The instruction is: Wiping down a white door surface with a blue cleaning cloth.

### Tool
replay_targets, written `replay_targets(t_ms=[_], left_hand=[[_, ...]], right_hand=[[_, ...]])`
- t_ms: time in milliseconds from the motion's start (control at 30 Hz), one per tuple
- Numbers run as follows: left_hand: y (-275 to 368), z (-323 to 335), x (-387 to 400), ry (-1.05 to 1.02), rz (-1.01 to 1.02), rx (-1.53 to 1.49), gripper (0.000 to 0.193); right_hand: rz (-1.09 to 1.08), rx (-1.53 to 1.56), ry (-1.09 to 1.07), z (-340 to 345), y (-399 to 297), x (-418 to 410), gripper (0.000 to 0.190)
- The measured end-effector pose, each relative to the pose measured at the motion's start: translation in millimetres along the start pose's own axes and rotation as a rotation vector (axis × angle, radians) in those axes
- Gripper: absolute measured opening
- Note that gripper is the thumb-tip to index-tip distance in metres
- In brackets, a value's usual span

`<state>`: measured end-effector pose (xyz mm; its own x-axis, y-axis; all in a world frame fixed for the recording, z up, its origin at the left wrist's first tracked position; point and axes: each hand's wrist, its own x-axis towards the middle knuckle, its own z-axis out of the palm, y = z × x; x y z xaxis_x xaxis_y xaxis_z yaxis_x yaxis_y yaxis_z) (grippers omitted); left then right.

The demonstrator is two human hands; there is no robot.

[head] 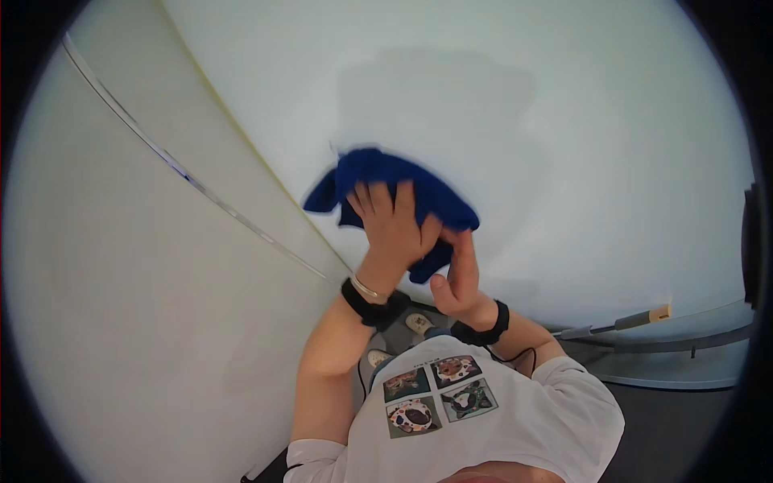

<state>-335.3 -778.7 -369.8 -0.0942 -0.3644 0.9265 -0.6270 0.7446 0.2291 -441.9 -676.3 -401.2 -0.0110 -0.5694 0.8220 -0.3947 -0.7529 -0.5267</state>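
A folded, bunched dark blue cloth [416,169] is in front of the white wall panel [604,151]. My left hand [389,223] lies over the cloth, back of the hand towards me and fingers spread across it. Beside it, my right hand [462,271] meets the cloth's lower right edge with its fingertips, partly hidden behind my left thumb; its thumb stands apart. One flap of cloth sticks out to the left, and another hangs down between my hands. Both wrists wear black bands, and a bracelet sits on the left one.
A second pale wall [151,302] stands on the left, meeting the panel at a yellowish seam [241,133]. A thin strip [187,175] runs along it. At lower right is a pole with a beige end [658,313]. Grey floor [395,341] shows around my shoes.
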Motion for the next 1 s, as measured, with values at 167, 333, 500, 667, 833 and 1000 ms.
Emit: replay_targets(t_ms=[167, 333, 500, 667, 833, 1000], left_hand=[[-31, 8, -123, -0.296, -0.142, 0.155, 0.061], [-33, -29, -12, 0.016, -0.079, 0.028, 0.073], [7, -66, 83, 0.193, -0.080, -0.029, 0.072], [23, -46, 63, 0.263, -0.217, 0.034, 0.070], [42, -37, 59, 0.150, 0.100, 0.048, 0.060], [28, -39, 21, 0.000, 0.338, -0.077, 0.041]], right_hand=[[0.270, -0.054, -0.205, 6, -6, -41, 0.062], [0.023, -0.020, -0.144, 4, -21, 6, 0.068], [-0.051, 0.077, -0.025, -4, -58, 62, 0.067], [-0.114, -0.269, -0.204, -15, -58, 46, 0.062], [-0.206, -0.324, -0.053, -20, -23, 8, 0.056], [-0.361, -0.358, 0.146, -1, 2, -9, 0.034]])
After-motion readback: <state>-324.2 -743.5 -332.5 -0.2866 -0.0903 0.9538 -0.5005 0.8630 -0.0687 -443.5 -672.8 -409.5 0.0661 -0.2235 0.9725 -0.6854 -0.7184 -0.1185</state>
